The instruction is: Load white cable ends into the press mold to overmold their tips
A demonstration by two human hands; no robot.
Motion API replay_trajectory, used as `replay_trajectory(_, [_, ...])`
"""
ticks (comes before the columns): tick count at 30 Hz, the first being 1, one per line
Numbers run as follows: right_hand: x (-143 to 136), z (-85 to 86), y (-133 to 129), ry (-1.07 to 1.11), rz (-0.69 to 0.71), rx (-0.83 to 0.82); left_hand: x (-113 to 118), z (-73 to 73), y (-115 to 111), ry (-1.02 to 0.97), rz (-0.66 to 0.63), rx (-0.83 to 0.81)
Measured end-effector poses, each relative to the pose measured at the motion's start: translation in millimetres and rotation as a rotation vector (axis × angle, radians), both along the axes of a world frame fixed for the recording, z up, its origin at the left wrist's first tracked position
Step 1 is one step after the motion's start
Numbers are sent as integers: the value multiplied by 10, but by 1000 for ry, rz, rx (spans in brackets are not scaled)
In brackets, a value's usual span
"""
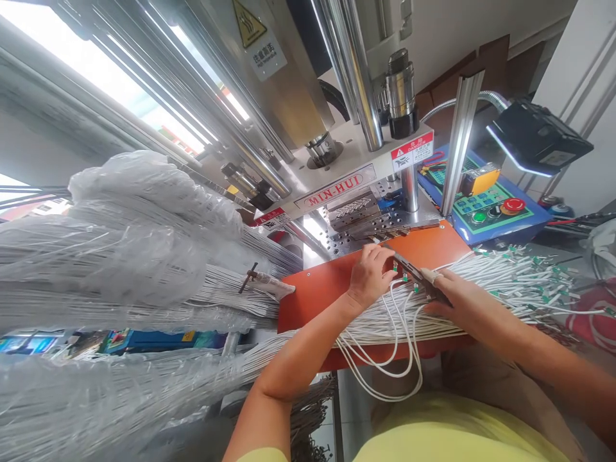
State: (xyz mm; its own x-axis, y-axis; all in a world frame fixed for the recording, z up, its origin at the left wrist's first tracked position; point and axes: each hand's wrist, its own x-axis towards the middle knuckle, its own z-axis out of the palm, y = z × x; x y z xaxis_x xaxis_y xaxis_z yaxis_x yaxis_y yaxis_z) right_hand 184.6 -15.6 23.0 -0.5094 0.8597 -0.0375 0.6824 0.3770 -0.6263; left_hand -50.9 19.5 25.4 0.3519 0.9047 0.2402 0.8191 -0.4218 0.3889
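Observation:
Above the orange tabletop I hold a dark metal mold bar tilted between my two hands. My right hand is wrapped round its near right end; a pale finger cover shows on one finger. The fingers of my left hand close on its far left end, the thumb beside a green-tipped cable plug. Several white cables hang in loops from the bar, with small green connector ends along its lower edge. Under both hands lies a thick bundle of white cables.
A MIN-HUI press stands in front, with a patterned metal mold on its bed. At right are a blue control box and a lamp. Plastic-wrapped cable bundles fill the left. A T-handled clamp sits by the orange tabletop.

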Motion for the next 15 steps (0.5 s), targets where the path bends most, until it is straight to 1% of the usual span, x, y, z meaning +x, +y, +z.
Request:
replay_trajectory(3, [33,-39,14,23,55,72,-102,170,166,40,-186,-117])
replay_trajectory(5, [64,-38,82,12,92,131,-190,235,272,71,-288,-197])
replay_trajectory(6, [78,-29,145,2,117,169,-234,250,320,72,-309,-210])
replay_trajectory(8, [94,-1,342,-26,166,264,-321,249,410,36,-289,-169])
replay_trajectory(10, [74,36,626,-72,218,372,-412,225,502,-23,-225,-82])
replay_trajectory(12, [2,77,967,-126,259,484,-515,192,611,-70,-136,14])
replay_trajectory(15, [-212,132,1487,-145,304,606,-694,151,818,-100,20,108])
